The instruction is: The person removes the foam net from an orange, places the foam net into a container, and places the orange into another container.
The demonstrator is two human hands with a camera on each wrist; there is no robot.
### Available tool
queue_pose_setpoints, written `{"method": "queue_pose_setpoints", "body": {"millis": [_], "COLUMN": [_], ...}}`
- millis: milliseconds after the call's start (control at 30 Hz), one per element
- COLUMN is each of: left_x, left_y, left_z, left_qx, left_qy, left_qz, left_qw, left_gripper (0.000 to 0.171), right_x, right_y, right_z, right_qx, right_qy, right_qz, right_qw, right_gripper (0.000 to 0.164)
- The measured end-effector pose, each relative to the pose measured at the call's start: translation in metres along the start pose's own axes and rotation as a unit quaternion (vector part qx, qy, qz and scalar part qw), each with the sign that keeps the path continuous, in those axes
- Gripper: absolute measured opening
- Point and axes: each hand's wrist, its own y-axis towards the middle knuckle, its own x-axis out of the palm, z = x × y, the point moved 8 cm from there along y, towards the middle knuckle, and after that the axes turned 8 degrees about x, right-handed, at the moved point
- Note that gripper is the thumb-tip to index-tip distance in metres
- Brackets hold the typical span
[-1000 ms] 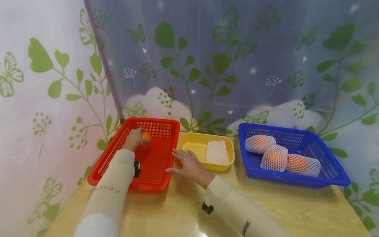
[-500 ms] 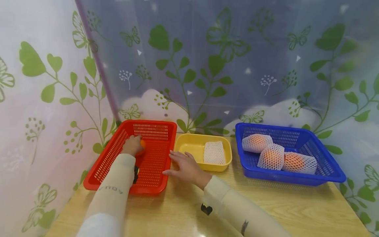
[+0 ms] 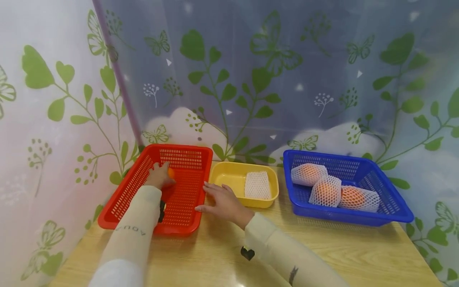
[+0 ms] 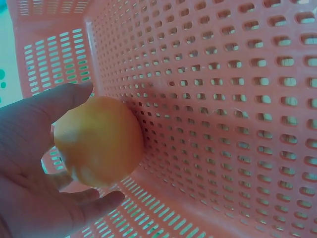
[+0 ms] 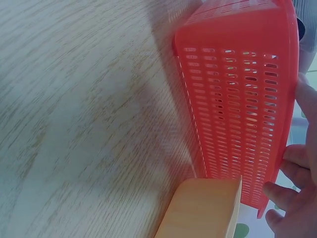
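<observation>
Inside the red basket (image 3: 184, 195), my left hand (image 3: 157, 175) is around an orange fruit (image 4: 101, 144) near the far left corner. The left wrist view shows the thumb above the fruit and the other fingers spread below it, loosely apart. The fruit sits on the perforated floor against the basket's end; in the head view the hand hides most of it. My right hand (image 3: 226, 202) rests its fingertips on the basket's right rim, fingers fairly straight, holding nothing. Next to it stands a yellow tray (image 3: 229, 179) with a white foam net sleeve (image 3: 257, 185) in it.
A blue basket (image 3: 342, 215) stands on the right of the wooden table (image 3: 322, 243), with several orange fruits (image 3: 326, 191) in white foam nets. A printed curtain (image 3: 236, 99) hangs right behind the containers, and another panel (image 3: 64, 159) borders the left side.
My left hand has lowered the orange fruit to the basket floor, and its fingers have spread from around it. The right hand stays at the rim. The head view has shifted slightly.
</observation>
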Motion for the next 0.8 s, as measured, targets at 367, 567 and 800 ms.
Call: {"method": "queue_pose_setpoints", "body": {"millis": [367, 567, 800], "left_x": [0.003, 0.001, -0.01], "left_y": [-0.002, -0.004, -0.004], "left_z": [-0.007, -0.001, 0.009], "left_qx": [-0.009, 0.0, -0.002], "left_qy": [0.004, 0.026, 0.06], "left_qz": [0.007, 0.018, 0.036], "left_qw": [0.9999, 0.9995, 0.9975], "left_gripper": [0.091, 0.099, 0.093], "right_x": [0.001, 0.0, -0.01], "right_y": [0.001, 0.002, 0.004], "right_z": [0.0, 0.0, 0.001], "right_qx": [-0.003, 0.003, -0.013], "right_qy": [-0.008, -0.021, 0.002], "right_qz": [0.003, -0.005, -0.027], "right_qw": [1.0, 1.0, 1.0], "right_gripper": [0.081, 0.081, 0.07]}}
